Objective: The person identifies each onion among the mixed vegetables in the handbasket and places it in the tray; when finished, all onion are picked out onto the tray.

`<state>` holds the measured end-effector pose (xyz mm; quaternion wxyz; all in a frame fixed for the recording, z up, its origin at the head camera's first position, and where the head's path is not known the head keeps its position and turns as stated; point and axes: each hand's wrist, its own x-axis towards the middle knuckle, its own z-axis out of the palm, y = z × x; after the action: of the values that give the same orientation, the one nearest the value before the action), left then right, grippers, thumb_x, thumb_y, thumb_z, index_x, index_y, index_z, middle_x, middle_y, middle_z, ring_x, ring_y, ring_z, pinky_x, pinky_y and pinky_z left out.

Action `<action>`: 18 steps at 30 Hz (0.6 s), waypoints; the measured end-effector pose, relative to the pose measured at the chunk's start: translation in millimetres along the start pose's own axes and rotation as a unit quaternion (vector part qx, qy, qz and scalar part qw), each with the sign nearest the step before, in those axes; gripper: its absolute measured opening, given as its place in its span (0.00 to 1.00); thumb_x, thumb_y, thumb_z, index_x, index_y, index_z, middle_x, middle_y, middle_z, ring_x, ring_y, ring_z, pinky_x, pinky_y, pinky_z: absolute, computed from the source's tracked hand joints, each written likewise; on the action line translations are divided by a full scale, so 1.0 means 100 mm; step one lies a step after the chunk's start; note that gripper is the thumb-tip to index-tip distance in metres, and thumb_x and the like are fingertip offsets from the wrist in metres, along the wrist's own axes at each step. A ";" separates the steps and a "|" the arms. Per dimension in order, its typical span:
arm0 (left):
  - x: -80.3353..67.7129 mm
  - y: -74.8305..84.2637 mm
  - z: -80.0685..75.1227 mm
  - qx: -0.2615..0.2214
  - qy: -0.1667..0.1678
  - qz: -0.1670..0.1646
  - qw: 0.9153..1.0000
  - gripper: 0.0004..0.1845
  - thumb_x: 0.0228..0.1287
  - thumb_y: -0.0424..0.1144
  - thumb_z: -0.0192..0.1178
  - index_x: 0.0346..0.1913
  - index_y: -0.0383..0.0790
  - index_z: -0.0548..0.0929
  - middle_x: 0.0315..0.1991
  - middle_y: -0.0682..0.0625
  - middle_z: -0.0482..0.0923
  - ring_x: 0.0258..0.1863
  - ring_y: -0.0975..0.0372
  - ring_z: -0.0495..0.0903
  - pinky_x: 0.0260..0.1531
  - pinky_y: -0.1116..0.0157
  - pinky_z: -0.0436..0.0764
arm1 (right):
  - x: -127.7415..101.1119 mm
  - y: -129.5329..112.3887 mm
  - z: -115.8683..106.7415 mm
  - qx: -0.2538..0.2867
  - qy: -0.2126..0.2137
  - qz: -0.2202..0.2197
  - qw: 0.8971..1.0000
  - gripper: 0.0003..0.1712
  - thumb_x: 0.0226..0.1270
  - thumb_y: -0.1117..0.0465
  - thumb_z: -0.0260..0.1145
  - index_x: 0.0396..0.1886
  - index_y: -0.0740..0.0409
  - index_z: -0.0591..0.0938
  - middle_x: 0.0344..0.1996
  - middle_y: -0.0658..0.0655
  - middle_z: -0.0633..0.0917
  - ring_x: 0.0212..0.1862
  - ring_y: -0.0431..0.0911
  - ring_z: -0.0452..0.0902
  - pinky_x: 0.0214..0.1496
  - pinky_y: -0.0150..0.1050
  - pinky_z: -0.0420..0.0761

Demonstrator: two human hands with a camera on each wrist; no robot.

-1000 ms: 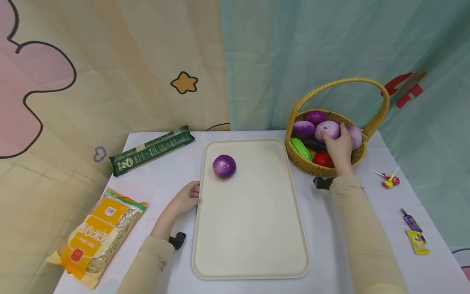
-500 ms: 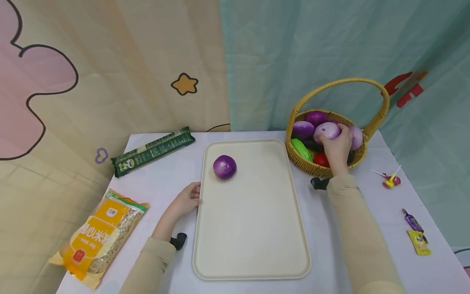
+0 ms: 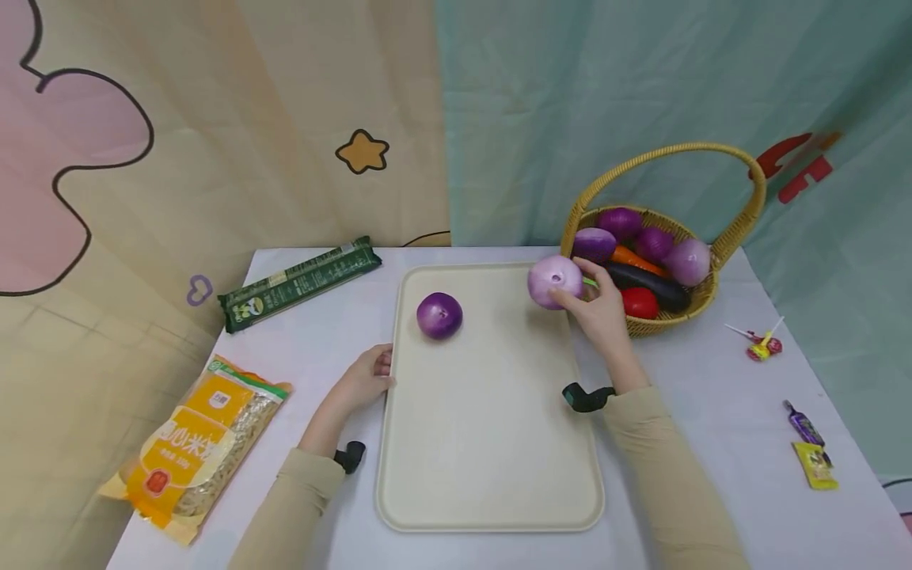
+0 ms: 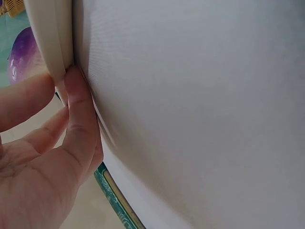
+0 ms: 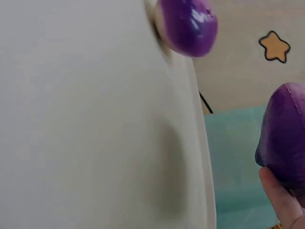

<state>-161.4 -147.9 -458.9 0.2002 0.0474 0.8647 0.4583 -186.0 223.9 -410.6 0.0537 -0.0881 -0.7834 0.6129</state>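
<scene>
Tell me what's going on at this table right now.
A person is working with both hands over a cream tray on a white table. The right hand holds a pale purple onion above the tray's far right corner, next to a wicker basket of toy vegetables. The left hand rests against the tray's left edge, fingers touching the rim. One darker purple onion already sits on the tray.

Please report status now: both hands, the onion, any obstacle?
Right hand holds pale purple onion over tray corner. Left hand touches tray edge. Darker onion on tray, apart. Nothing in the way.
</scene>
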 end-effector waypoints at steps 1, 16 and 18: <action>0.01 -0.03 0.00 0.001 0.003 0.018 1.000 0.30 0.60 0.20 0.55 0.67 0.21 0.63 0.49 0.35 0.72 0.49 0.50 0.76 0.52 0.59 0.80 | 0.02 0.02 0.09 0.000 -0.023 -0.003 1.000 0.40 0.62 0.57 0.71 0.73 0.54 0.65 0.67 0.60 0.69 0.66 0.54 0.70 0.66 0.42 0.76; -0.01 -0.01 0.02 0.031 -0.001 0.001 1.000 0.32 0.63 0.20 0.54 0.70 0.21 0.60 0.53 0.34 0.70 0.53 0.48 0.75 0.57 0.54 0.78 | 0.19 0.33 0.79 -0.082 -0.144 0.021 0.986 0.43 0.61 0.58 0.71 0.73 0.59 0.63 0.68 0.64 0.68 0.67 0.59 0.68 0.66 0.51 0.75; -0.01 -0.02 0.01 0.032 -0.002 -0.004 0.999 0.32 0.64 0.21 0.54 0.71 0.22 0.60 0.54 0.34 0.70 0.55 0.47 0.75 0.58 0.53 0.77 | 0.18 0.32 0.80 -0.088 -0.146 0.023 0.985 0.43 0.61 0.60 0.70 0.73 0.61 0.62 0.69 0.65 0.68 0.68 0.59 0.67 0.66 0.52 0.74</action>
<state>-160.2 -147.9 -460.6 0.2020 0.0512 0.8786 0.4296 -216.8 158.7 -461.7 -0.0834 -0.0194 -0.8313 0.5493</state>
